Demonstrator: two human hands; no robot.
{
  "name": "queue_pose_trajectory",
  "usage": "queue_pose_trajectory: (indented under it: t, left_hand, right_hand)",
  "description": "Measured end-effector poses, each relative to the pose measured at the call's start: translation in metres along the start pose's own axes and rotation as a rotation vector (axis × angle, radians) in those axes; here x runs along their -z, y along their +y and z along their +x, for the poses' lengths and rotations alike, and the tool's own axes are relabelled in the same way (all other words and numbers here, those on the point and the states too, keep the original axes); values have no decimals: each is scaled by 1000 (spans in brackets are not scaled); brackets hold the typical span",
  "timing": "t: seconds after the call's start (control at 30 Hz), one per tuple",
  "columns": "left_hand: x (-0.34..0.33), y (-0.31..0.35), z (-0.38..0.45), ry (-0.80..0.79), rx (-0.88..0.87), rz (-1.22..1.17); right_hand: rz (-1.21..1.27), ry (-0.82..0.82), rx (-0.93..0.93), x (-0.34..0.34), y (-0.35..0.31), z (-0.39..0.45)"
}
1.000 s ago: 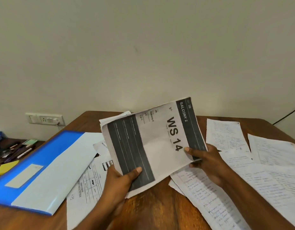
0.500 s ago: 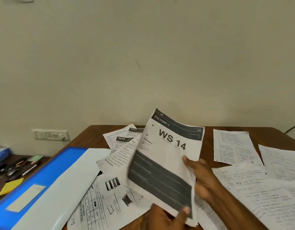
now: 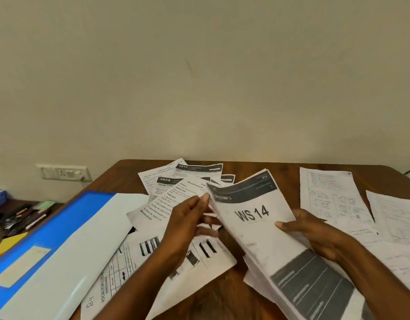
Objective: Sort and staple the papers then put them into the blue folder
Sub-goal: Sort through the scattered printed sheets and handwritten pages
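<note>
The right hand [image 3: 314, 236] grips a white printed paper stack headed "WS 14" [image 3: 264, 227] at five o'clock on the brown wooden table [image 3: 280, 172]; the left hand [image 3: 187, 218] pinches its top-left corner. Square the edges before stapling. The open blue plastic folder [image 3: 49, 227] lies at eight o'clock

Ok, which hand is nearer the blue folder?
Left. The left hand is just right of the blue folder, fingering the WS 14 stack; the right hand holds that stack's far side.

Wooden table [image 3: 231, 294]: papers [image 3: 333, 197], blue folder [image 3: 49, 241]
</note>
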State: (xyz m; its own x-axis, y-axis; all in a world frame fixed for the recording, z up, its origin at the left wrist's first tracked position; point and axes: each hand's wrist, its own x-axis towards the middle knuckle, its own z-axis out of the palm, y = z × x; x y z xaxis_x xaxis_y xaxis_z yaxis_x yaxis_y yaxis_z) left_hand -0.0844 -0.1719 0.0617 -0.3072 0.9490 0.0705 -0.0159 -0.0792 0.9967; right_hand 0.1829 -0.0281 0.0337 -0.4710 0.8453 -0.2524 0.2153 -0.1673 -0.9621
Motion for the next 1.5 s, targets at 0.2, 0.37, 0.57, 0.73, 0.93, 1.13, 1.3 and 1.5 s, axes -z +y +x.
queue_pose_trajectory:
  t: [0.2,0.37,0.57,0.73,0.93,1.13,1.3,1.5]
  left_hand:
    - [-1,-22,18,-18,-48,-197]
    - [-5,-34,9,-61,-91,-167]
    - [-13,-43,12,-4,-48,-20]
    - [-15,-52,17,-15,-68,38]
    - [-15,-53,19,-12,-49,53]
    - [-16,-61,20,-58,-15,57]
    - [-15,-63,24,-58,-1,59]
    - [-16,-61,23,-64,23,24]
  right_hand:
    - [-169,171,31,-10,5,16]
    - [-416,273,119,-15,11,12]
    - [-839,451,488,-36,4,-11]
    - [-974,431,601,-36,14,-2]
    - [-979,460,571,-28,26,5]
    - [-958,373,761,-41,26,10]
    - [-673,217,735,-76,26,5]
    - [-240,94,395,-106,11,5]
